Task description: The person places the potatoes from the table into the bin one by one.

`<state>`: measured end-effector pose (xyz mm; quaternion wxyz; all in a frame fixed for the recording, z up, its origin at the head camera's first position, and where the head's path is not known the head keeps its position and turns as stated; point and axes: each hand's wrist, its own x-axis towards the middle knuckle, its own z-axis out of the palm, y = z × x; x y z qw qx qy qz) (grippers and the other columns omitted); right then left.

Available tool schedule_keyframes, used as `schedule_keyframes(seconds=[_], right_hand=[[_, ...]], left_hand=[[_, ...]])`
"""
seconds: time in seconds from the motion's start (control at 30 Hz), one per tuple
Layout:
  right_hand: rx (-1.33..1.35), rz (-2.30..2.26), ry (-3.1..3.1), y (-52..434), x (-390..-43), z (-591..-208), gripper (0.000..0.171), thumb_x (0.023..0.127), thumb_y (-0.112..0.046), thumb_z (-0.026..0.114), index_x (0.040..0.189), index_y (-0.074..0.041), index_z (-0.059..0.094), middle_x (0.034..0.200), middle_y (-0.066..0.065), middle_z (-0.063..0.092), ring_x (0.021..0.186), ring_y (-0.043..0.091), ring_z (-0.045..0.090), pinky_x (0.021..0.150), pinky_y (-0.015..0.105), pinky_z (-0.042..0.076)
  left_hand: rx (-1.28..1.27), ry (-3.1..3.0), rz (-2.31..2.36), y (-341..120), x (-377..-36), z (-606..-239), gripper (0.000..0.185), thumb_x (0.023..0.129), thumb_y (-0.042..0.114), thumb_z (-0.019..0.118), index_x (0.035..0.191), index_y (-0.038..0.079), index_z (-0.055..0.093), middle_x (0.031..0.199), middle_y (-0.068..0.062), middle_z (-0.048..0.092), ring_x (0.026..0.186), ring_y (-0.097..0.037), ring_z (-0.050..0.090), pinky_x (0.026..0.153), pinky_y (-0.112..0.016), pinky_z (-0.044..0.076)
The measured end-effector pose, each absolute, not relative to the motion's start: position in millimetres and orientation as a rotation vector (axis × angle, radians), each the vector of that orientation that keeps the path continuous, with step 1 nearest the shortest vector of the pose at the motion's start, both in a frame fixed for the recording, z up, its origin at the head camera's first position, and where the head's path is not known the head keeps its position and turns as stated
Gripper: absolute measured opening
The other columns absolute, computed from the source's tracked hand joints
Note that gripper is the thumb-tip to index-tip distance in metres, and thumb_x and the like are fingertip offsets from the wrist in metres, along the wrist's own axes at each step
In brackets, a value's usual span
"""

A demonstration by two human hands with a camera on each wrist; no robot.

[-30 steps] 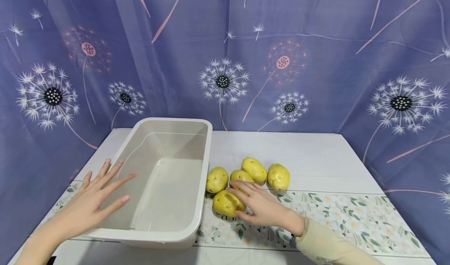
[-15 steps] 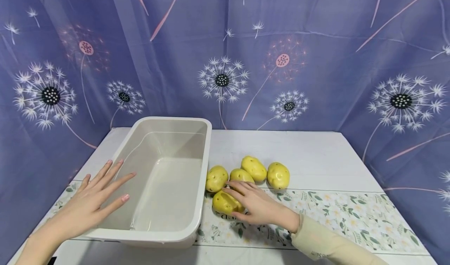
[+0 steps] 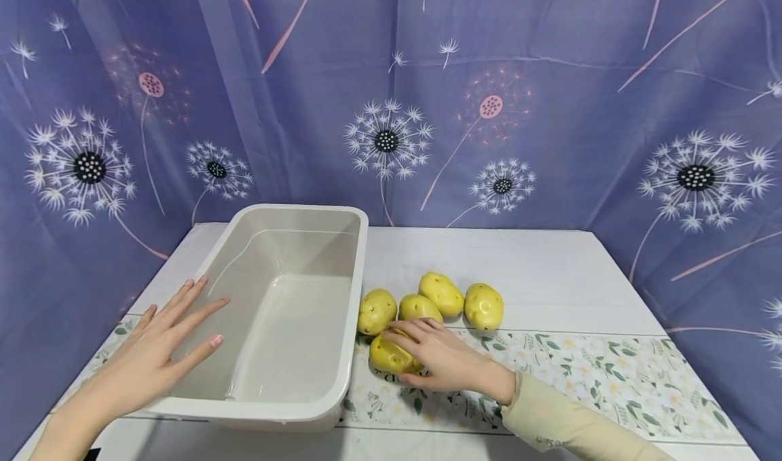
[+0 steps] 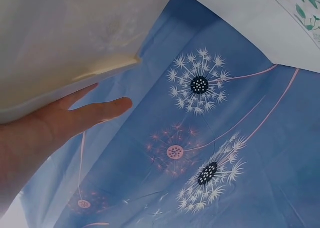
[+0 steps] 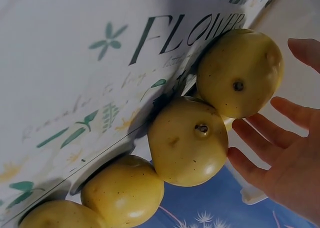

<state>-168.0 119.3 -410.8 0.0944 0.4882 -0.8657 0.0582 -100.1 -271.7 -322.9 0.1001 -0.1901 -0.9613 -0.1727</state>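
Note:
A pale grey plastic basin (image 3: 293, 339) stands on the left of the table. My left hand (image 3: 161, 352) spreads its fingers over the basin's left rim; the left wrist view shows the hand (image 4: 65, 123) alongside the basin's wall (image 4: 75, 42). Several yellow potatoes lie right of the basin. Over the frontmost potato (image 3: 387, 356) my right hand (image 3: 455, 362) reaches with fingers gently bent. In the right wrist view the thumb stands apart from this potato (image 5: 240, 72), and the fingertips are at or very near its side. Whether they touch it I cannot tell.
Behind the front potato are a left potato (image 3: 377, 311), a middle potato (image 3: 418, 306), a back potato (image 3: 441, 294) and a right potato (image 3: 485, 307). A floral strip (image 3: 586, 373) crosses the white table (image 3: 489, 250). Blue dandelion-print curtains (image 3: 293, 121) hang around it.
My right hand has shifted slightly left, further over the front potato. The left hand's fingers have moved very slightly left. The potatoes and basin stay put.

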Motion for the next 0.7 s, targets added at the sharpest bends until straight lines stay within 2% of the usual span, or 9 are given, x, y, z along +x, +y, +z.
schedule_keyframes(seconds=[0.13, 0.47, 0.7], right_hand=[[1.452, 0.139, -2.567, 118.9, -168.6, -410.8, 0.064, 0.079, -0.044, 0.060, 0.133, -0.016, 0.041, 0.132, 0.006, 0.047, 0.120, 0.022, 0.045, 0.102, 0.040, 0.036], [1.488, 0.085, -2.547, 115.3, -169.6, -409.7, 0.066, 0.077, -0.045, 0.063, 0.132, -0.016, 0.042, 0.130, 0.005, 0.048, 0.117, 0.021, 0.047, 0.101, 0.040, 0.037], [1.505, 0.032, -2.524, 113.6, -170.9, -412.6, 0.068, 0.074, -0.046, 0.065, 0.132, -0.017, 0.042, 0.128, 0.005, 0.049, 0.115, 0.020, 0.047, 0.100, 0.039, 0.036]], left_hand=[[-0.554, -2.845, -0.502, -272.1, -101.3, -323.0, 0.051, 0.087, 0.033, 0.055, 0.136, 0.027, 0.037, 0.150, -0.010, 0.015, 0.140, -0.020, 0.001, 0.100, -0.069, -0.003], [-0.549, -2.867, -0.527, -270.8, -102.3, -322.1, 0.051, 0.088, 0.033, 0.054, 0.136, 0.027, 0.037, 0.149, -0.011, 0.018, 0.140, -0.017, -0.004, 0.099, -0.068, -0.010], [-0.552, -2.860, -0.530, -269.3, -101.3, -322.9, 0.049, 0.088, 0.033, 0.054, 0.134, 0.026, 0.040, 0.148, -0.012, 0.021, 0.140, -0.016, -0.006, 0.100, -0.068, -0.009]])
